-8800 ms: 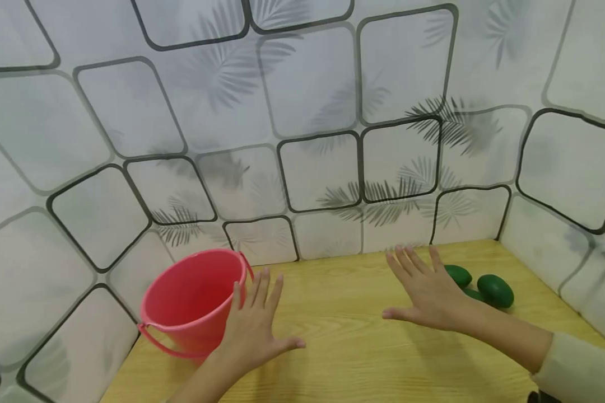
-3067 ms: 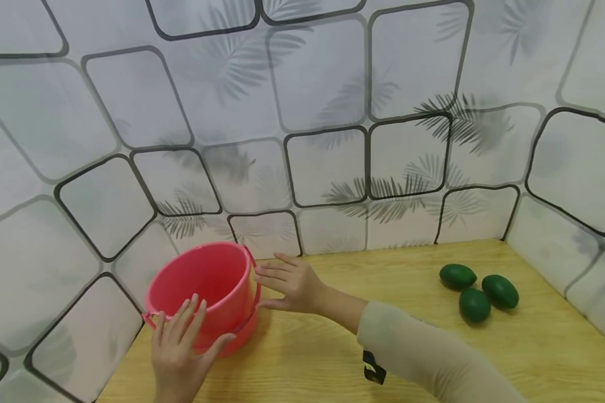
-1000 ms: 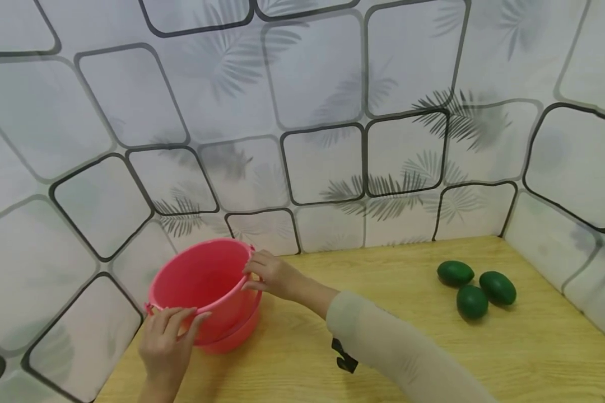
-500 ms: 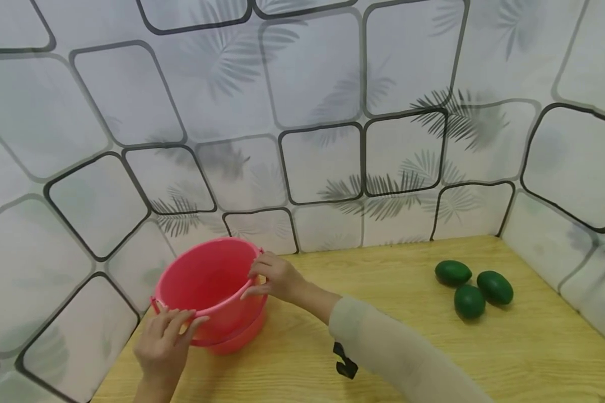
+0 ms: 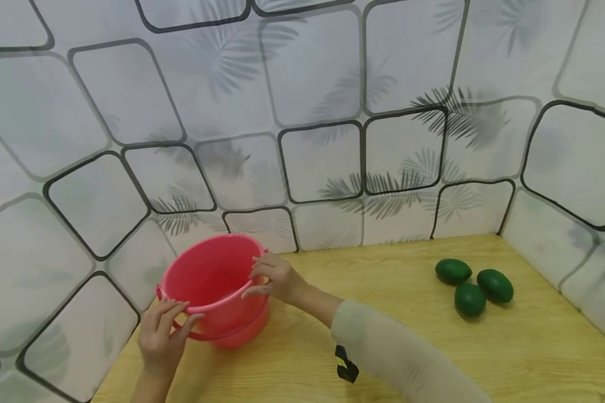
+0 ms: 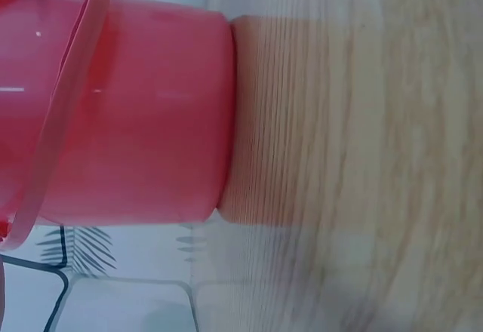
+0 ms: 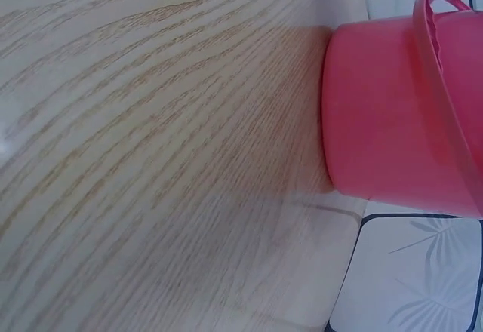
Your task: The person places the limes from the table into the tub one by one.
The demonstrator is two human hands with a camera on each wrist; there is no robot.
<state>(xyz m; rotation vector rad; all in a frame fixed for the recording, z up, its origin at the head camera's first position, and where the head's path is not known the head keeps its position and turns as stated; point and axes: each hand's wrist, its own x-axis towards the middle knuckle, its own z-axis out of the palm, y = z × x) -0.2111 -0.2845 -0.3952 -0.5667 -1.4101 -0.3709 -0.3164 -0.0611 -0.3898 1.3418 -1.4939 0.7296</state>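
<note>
A pink plastic bucket [image 5: 234,318] stands upright on the table at the left in the head view, its mouth tilted toward the camera. My left hand [image 5: 162,336] grips the near-left rim, fingers over the edge and thumb outside. On the right side of the rim, my right hand [image 5: 278,280] pinches the edge in the same way. The handle hangs down around the front of the bucket. In the left wrist view the bucket [image 6: 151,113] shows its side and base against the wood; the right wrist view shows the bucket [image 7: 377,113] from the other side.
Three dark green, egg-shaped fruits, one of them a green fruit [image 5: 470,300] nearest me, lie grouped at the right of the wooden table [image 5: 373,313]. A patterned wall covering [image 5: 327,162] rises behind the table and along both sides.
My hands went from spread over the table to the bucket's rim. In the last second the bucket shifted slightly right with both hands on it. The green fruits stayed put.
</note>
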